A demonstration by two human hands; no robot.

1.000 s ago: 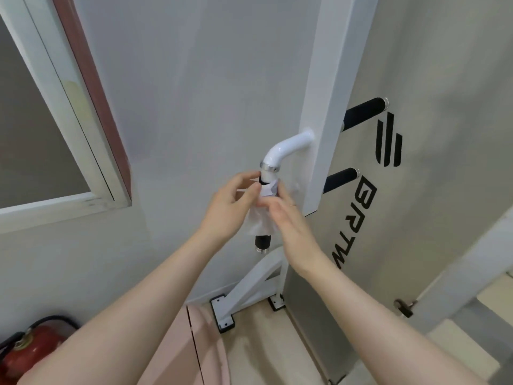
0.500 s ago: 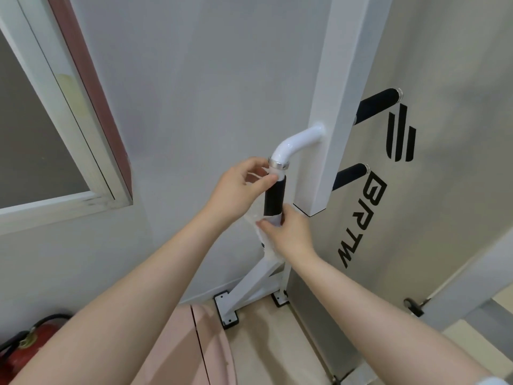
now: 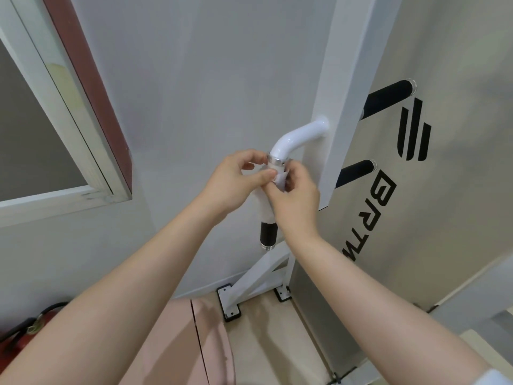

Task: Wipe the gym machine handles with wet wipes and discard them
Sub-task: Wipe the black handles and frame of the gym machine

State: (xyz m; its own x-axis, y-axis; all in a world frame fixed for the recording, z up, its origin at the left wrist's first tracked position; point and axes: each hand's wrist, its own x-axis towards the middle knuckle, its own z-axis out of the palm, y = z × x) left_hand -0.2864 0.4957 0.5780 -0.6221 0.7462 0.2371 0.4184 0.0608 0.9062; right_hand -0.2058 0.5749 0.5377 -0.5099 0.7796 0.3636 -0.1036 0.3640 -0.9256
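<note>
At the top of the black grip, just under the chrome ring [image 3: 276, 161], our fingertips [image 3: 270, 177] pinch the wet wipe [image 3: 280, 179] from both sides. Our left hand [image 3: 236, 182] has thumb and forefinger closed on the white sheet; our right hand [image 3: 295, 198] curls round it from the other side, fingers bent inward. How much of the wipe each hand holds we cannot tell, since the knuckles cover most of it; a strip shows below our hands, wrapped around the handle [image 3: 268, 232]. Only the handle's lower black end and its chrome cap stay uncovered. Above the ring the white bent tube [image 3: 297, 137] runs into the machine's upright post [image 3: 338, 107]. Behind the post, two more black grips [image 3: 388, 100] stick out, their inner ends hidden. Lower left, a red fire extinguisher [image 3: 16, 340] is cut off by the edge, and our pink garment [image 3: 180, 343] hides part of the floor.
</note>
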